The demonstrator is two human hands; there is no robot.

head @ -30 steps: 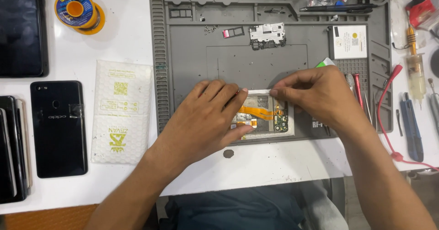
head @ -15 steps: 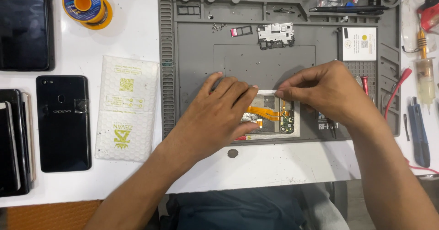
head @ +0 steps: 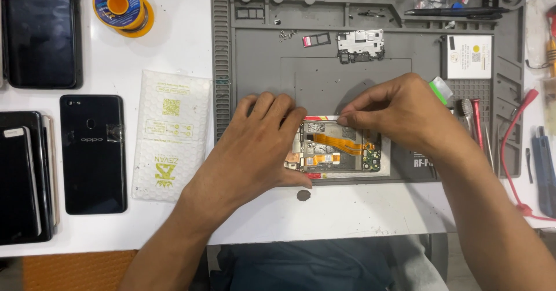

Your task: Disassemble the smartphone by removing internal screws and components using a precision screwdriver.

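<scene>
An opened phone [head: 339, 149] with orange flex cables and bare circuit boards lies on the grey work mat [head: 347, 77]. My left hand [head: 255, 146] rests flat over the phone's left part and holds it down, thumb along the near edge. My right hand [head: 399, 114] reaches in from the right and pinches the phone's far edge with thumb and forefinger. Its right end is hidden under that hand.
A black phone back [head: 92, 152], a bubble pouch [head: 168, 134], stacked phones [head: 23, 175] and a solder spool [head: 121, 7] lie at the left. A metal shield plate [head: 360, 45] sits on the mat. Screwdrivers [head: 475, 123], a red cable [head: 515, 146] and tools crowd the right.
The view has shifted slightly, so everything sits a little further right. Both hands stay on the opened phone, and my right fingers have closed in on its far edge.
</scene>
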